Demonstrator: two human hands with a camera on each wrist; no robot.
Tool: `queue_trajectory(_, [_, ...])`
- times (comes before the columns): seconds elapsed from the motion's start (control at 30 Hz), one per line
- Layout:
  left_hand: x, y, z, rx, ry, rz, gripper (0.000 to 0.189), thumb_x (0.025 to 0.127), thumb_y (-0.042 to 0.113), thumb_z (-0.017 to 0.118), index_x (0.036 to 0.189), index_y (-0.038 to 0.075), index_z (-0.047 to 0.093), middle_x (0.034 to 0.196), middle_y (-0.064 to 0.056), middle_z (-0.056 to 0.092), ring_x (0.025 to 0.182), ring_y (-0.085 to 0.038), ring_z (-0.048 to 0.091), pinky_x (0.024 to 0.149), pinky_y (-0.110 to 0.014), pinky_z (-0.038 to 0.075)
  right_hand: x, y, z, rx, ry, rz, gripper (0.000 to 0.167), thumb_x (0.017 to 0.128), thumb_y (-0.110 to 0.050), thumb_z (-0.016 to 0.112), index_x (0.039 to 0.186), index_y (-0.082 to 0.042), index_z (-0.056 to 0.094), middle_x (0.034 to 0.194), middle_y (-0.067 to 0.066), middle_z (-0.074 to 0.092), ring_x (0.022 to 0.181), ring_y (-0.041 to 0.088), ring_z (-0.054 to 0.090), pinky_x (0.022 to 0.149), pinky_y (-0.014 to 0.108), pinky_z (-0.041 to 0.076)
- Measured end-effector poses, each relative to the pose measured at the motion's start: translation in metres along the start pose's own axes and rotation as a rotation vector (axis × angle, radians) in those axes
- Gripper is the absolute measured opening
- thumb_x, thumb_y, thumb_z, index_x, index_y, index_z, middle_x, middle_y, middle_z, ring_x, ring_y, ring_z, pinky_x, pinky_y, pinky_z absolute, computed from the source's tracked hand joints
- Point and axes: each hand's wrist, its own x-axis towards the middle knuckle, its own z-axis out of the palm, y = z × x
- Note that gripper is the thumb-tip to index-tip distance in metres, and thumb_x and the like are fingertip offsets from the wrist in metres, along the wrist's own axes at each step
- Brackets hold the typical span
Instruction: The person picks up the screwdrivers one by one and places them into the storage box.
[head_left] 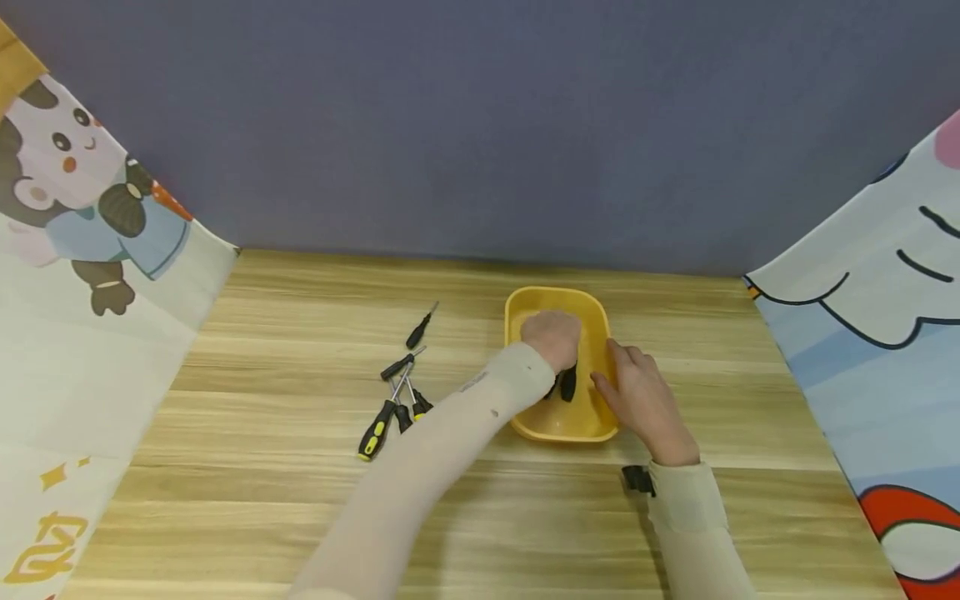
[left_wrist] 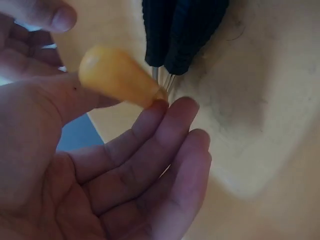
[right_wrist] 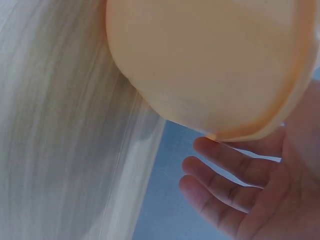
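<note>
My left hand (head_left: 552, 333) is down inside a yellow plastic basin (head_left: 558, 435). In the left wrist view its thumb and fingers pinch a screwdriver with an orange handle (left_wrist: 115, 75), whose shaft is hidden. Right beside the fingertips lie two black-handled screwdrivers (left_wrist: 192, 35) with thin metal shafts; their handles (head_left: 568, 383) also show in the basin in the head view. My right hand (head_left: 647, 400) holds the basin's right rim, thumb over the inner side and fingers outside. The right wrist view shows those fingers (right_wrist: 230, 160) extended by the rim, the index finger against it.
Several screwdrivers lie on the wooden table (head_left: 262, 350) left of the basin: a large black-and-yellow one (head_left: 377, 431), a small black one (head_left: 420, 332), others partly behind the left sleeve (head_left: 450, 442). A dark blue-grey panel (head_left: 480, 125) stands behind; printed sheets flank both sides.
</note>
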Motion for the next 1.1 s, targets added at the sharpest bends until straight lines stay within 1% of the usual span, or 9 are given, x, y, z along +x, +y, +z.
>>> queue_trajectory(0.13, [0.005,0.004,0.004,0.046,-0.039,-0.014,0.017,0.099,0.030,0.061,0.110,0.022,0.070,0.108,0.002,0.067,0.084,-0.012,0.059,0.060,-0.030,0.052,0.000,0.000,0.000,0.007,0.000,-0.010,0.059,0.096,-0.016,0.067,0.138,0.017,0.044,0.122,0.037,0.055,0.108,0.053,0.053,0.093,0.060,0.044])
queue_trajectory(0.27, [0.005,0.005,0.004,0.075,-0.044,-0.014,0.022,0.100,0.030,0.060,0.118,0.022,0.069,0.114,0.002,0.066,0.090,-0.012,0.060,0.064,-0.030,0.053,0.001,0.000,0.001,0.008,0.002,-0.012,0.059,0.096,-0.016,0.067,0.138,0.017,0.044,0.122,0.036,0.055,0.107,0.053,0.053,0.093,0.060,0.045])
queue_trajectory(0.4, [0.000,0.004,0.002,0.093,-0.016,0.015,0.021,0.100,0.027,0.061,0.117,0.021,0.071,0.113,0.002,0.067,0.094,-0.014,0.061,0.066,-0.029,0.054,0.001,0.000,0.002,0.006,-0.001,-0.011,0.059,0.096,-0.016,0.067,0.139,0.017,0.043,0.121,0.037,0.055,0.106,0.052,0.054,0.092,0.059,0.045])
queue_trajectory(0.57, [-0.025,-0.004,-0.011,0.119,0.080,0.106,0.010,0.098,0.023,0.064,0.101,0.019,0.073,0.100,0.002,0.069,0.086,-0.014,0.064,0.063,-0.029,0.055,0.000,0.000,0.002,0.007,-0.005,0.001,0.060,0.096,-0.016,0.067,0.139,0.017,0.043,0.122,0.037,0.055,0.107,0.053,0.053,0.092,0.060,0.045])
queue_trajectory(0.67, [-0.044,-0.018,-0.019,0.081,0.193,0.183,0.013,0.100,0.017,0.061,0.090,0.018,0.070,0.088,0.002,0.068,0.075,-0.014,0.063,0.057,-0.028,0.054,0.000,0.000,0.001,0.003,0.001,0.007,0.060,0.095,-0.015,0.068,0.139,0.017,0.043,0.121,0.037,0.055,0.107,0.053,0.053,0.091,0.060,0.045])
queue_trajectory(0.73, [-0.058,-0.031,-0.021,0.021,0.252,0.229,0.015,0.099,0.014,0.061,0.086,0.016,0.068,0.080,0.001,0.065,0.068,-0.013,0.061,0.053,-0.027,0.051,0.000,0.000,0.001,-0.001,0.000,0.008,0.060,0.095,-0.016,0.068,0.139,0.017,0.043,0.120,0.037,0.055,0.106,0.053,0.054,0.091,0.060,0.045])
queue_trajectory(0.87, [-0.083,-0.061,-0.015,-0.088,0.340,0.267,0.014,0.095,0.017,0.066,0.082,0.011,0.066,0.070,0.000,0.058,0.058,-0.013,0.054,0.047,-0.025,0.045,0.000,0.000,0.001,-0.005,-0.011,0.012,0.061,0.096,-0.018,0.067,0.140,0.016,0.042,0.121,0.037,0.055,0.107,0.052,0.054,0.091,0.060,0.045])
queue_trajectory(0.97, [-0.101,-0.085,-0.006,-0.138,0.412,0.277,0.016,0.094,0.023,0.070,0.086,0.009,0.068,0.073,0.000,0.059,0.062,-0.013,0.055,0.051,-0.025,0.047,0.000,0.000,0.002,-0.006,-0.012,0.011,0.061,0.096,-0.018,0.067,0.140,0.016,0.042,0.122,0.037,0.055,0.107,0.052,0.054,0.091,0.060,0.046])
queue_trajectory(1.1, [-0.127,-0.118,0.011,-0.167,0.525,0.269,0.020,0.092,0.025,0.073,0.102,0.007,0.073,0.094,-0.005,0.069,0.082,-0.020,0.065,0.066,-0.032,0.055,0.000,-0.001,0.001,-0.006,-0.014,0.013,0.061,0.096,-0.017,0.067,0.140,0.016,0.042,0.121,0.036,0.055,0.107,0.052,0.054,0.091,0.060,0.046])
